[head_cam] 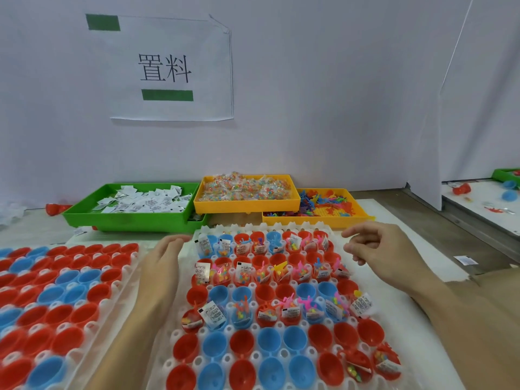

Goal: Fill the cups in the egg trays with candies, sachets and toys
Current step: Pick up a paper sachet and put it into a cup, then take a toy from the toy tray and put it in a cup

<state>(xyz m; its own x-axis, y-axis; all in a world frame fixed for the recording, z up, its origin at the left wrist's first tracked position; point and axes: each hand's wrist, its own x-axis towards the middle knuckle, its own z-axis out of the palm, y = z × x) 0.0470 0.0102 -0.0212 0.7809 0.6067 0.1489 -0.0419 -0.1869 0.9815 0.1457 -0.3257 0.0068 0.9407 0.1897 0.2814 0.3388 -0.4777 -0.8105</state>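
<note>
The left hand (161, 263) lies at centre left of the frame, fingers straight and relaxed, resting along the left edge of the white plastic egg tray (413, 327) in the lower middle; it holds nothing. The right hand (377, 249) hovers at centre right above that tray's far right corner, fingers loosely curled; I can make out nothing between them, though the fingertips are slightly blurred.

This tray carries red and blue plastic half-shell cups (271, 340). Some rows already hold a sachet, a candy packet and a toy; the rows between them, and most of the lowest rows, stand unfilled. A second white tray of unfilled red and blue cups (60, 291) sits at lower left.

Beyond, in the middle of the frame, a green plastic bin of white paper sachets (140, 202), a yellow bin of clear-wrapped coloured candies (247, 188) and a yellow bin of small bright plastic toys (323, 205) stand side by side on the desk (399, 220).

All three fillings look very light. The sachets are likely flat and limp, best pinched at an edge; the candy wrappers probably slippery, so pinch the crimped end; the toys seem stiff and prone to tangling, so lift one by a limb
</note>
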